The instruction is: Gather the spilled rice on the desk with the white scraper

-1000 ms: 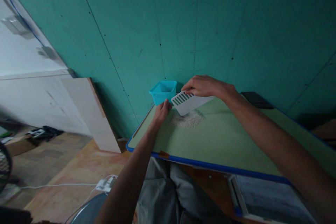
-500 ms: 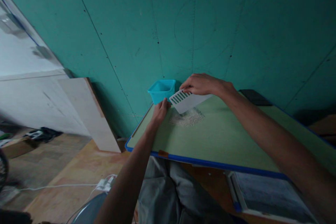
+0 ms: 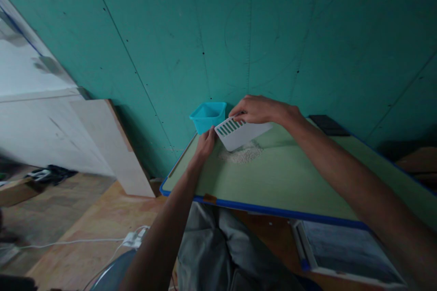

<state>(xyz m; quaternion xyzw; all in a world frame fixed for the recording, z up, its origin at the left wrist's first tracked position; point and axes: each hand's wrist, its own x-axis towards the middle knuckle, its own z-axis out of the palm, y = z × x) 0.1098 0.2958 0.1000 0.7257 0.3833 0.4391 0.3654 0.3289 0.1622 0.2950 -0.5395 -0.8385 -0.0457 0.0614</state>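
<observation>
A small light-blue plastic bin (image 3: 204, 121) stands at the far left corner of the table, by the wall. Against its lower front is my left hand (image 3: 206, 143), closed on the bin, with some fingers hidden. My right hand (image 3: 254, 109) grips the upper edge of a flat white slotted plastic piece (image 3: 235, 137) from above. This piece is tilted, with its slotted end towards the bin and its lower edge at a spread pile of small pale grains (image 3: 243, 155). The grains lie on the pale green tabletop, partly behind the white piece.
The green table (image 3: 287, 182) has a blue rim and backs onto a teal wall (image 3: 153, 32). A dark flat object (image 3: 328, 125) lies at its back right. A pale board (image 3: 116, 150) leans at the left. A power strip (image 3: 134, 237) with white cables is on the floor.
My right hand has brought the white slotted piece slightly left and down, closer to my left hand. The bin stays by the wall, and the view has shifted a little.
</observation>
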